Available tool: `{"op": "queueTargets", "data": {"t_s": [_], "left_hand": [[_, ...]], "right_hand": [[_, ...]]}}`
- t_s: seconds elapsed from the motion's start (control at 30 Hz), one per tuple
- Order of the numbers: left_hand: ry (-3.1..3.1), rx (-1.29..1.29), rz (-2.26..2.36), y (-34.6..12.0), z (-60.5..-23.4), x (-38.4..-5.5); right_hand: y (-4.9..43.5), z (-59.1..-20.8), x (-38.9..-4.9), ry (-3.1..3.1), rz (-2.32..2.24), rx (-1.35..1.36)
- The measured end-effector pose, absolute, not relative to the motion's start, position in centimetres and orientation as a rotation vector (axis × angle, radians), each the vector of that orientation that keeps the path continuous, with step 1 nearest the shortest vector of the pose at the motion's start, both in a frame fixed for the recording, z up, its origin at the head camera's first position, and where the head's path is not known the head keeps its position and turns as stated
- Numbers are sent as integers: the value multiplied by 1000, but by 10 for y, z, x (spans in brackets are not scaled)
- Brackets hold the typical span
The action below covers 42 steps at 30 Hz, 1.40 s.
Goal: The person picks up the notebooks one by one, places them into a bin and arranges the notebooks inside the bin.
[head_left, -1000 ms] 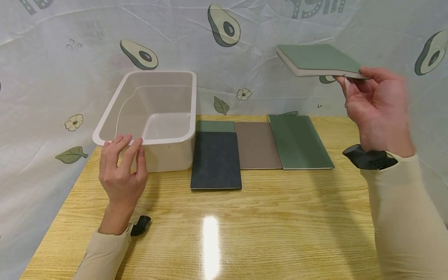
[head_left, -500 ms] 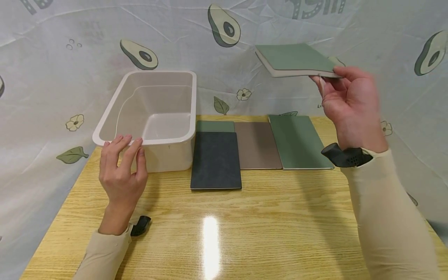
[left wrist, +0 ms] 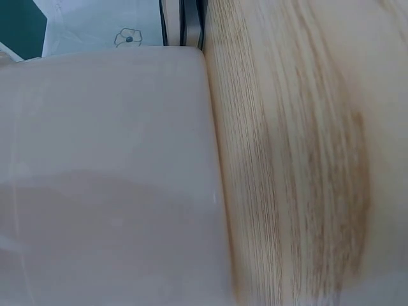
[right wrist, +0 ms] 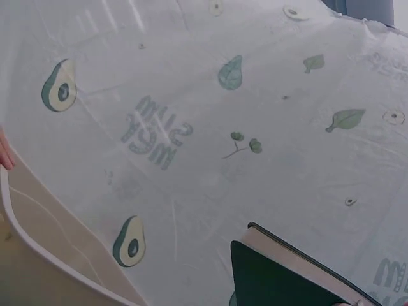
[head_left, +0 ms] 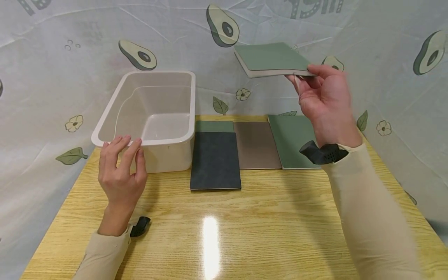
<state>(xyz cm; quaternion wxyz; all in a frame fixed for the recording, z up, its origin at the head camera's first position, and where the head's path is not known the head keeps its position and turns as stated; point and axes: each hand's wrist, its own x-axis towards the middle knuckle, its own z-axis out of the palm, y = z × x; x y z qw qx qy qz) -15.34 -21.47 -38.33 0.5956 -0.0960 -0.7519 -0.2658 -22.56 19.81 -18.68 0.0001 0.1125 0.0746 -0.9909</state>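
Note:
In the head view my right hand [head_left: 325, 93] pinches a light green notebook [head_left: 273, 58] by its near right corner, thumb on the cover and fingers beneath. The notebook is held flat, high over the table, with its cream page edges showing. In the right wrist view the notebook [right wrist: 274, 280] shows at the lower edge. My left hand [head_left: 122, 175] rests its fingertips on the near rim of a beige plastic tub [head_left: 168, 155]. From the left wrist, the outer wall of the tub [left wrist: 115, 159] fills much of the picture.
Right of the tub lie a dark navy notebook [head_left: 215, 163] partly covering a green one [head_left: 213, 126], then a brown notebook [head_left: 257, 146] and a larger green notebook [head_left: 294, 144]. An avocado-printed sheet [head_left: 266, 23] hangs behind the wooden table [head_left: 175, 233].
My right hand has carried the light green notebook steadily leftward, from above the table's right side towards the middle. The left hand has stayed at the tub's rim.

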Motion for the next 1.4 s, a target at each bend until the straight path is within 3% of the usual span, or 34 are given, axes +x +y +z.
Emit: {"op": "queueTargets", "data": {"t_s": [1.4], "left_hand": [[-1735,-211,-627,-214,-381,-150]], "right_hand": [[53,-183,-236,614,-2950,304]]}}
